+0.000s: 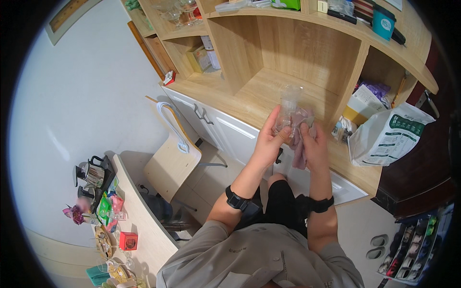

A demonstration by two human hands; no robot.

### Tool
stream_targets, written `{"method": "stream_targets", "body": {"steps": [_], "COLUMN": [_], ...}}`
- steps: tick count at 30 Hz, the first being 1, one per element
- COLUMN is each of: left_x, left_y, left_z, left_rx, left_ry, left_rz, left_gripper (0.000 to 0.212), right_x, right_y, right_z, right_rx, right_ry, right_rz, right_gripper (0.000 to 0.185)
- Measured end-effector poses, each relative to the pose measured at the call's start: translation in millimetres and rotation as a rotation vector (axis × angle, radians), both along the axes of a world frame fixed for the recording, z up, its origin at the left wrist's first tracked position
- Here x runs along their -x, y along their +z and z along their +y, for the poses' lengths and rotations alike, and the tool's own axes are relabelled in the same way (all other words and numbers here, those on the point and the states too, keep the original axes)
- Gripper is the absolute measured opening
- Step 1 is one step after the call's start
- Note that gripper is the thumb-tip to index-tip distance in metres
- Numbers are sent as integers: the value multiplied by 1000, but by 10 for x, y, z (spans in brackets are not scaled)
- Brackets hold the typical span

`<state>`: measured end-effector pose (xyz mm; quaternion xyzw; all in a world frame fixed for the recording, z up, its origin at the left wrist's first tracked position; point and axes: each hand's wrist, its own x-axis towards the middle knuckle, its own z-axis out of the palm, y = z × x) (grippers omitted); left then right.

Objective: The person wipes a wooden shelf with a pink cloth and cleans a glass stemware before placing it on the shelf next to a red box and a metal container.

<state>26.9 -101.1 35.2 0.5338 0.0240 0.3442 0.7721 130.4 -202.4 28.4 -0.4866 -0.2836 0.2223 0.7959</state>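
My left hand [271, 135] holds a clear glass vessel [289, 99] with a wide upper part and a narrower middle. It is held just above the front edge of the wooden cabinet counter [245, 108]. Bunched against the glass's right side is a mauve cloth [299, 144], gripped in my right hand [316, 138], its loose end hanging down. The thumbs of both hands face each other over the glass and cloth. The glass's lower end is partly covered by fingers and cloth, so its exact shape cannot be told.
A white bag [389, 136] with a green label stands right on the counter. Overhead runs a curved shelf [335, 27] with a teal cup [383, 23]. A chair [174, 163] with a looped cable stands left, near a table [151, 234] bearing glasses, a red box [128, 241] and a kettle [92, 173].
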Motion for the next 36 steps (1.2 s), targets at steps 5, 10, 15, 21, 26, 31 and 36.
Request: {"method": "stream_targets", "body": {"steps": [5, 10, 15, 21, 26, 31, 36], "left_x": [-9, 145, 201, 112, 139, 163, 109], "left_y": [20, 252, 278, 267, 296, 337, 281], "left_z": [11, 105, 290, 173, 185, 190, 153], "left_rx": [52, 43, -136, -208, -255, -175, -59], "left_ry": [42, -167, -232, -27, -85, -78, 1], "left_rz": [-56, -2, 90, 92, 75, 6, 16], "left_gripper": [74, 57, 37, 35, 40, 40, 37], "right_x": [194, -39, -118, 196, 284, 342, 331], "right_y": [-9, -88, -125, 132, 350, 297, 89], "right_z": [4, 0, -57, -148, -83, -111, -9], "right_rx": [2, 114, 204, 245, 293, 297, 252], "right_ry": [-2, -189, -244, -542, -443, -324, -432], "right_rz": [-4, -252, -502, -790, -881, -832, -974], "right_gripper": [24, 25, 25, 27, 35, 40, 39]}}
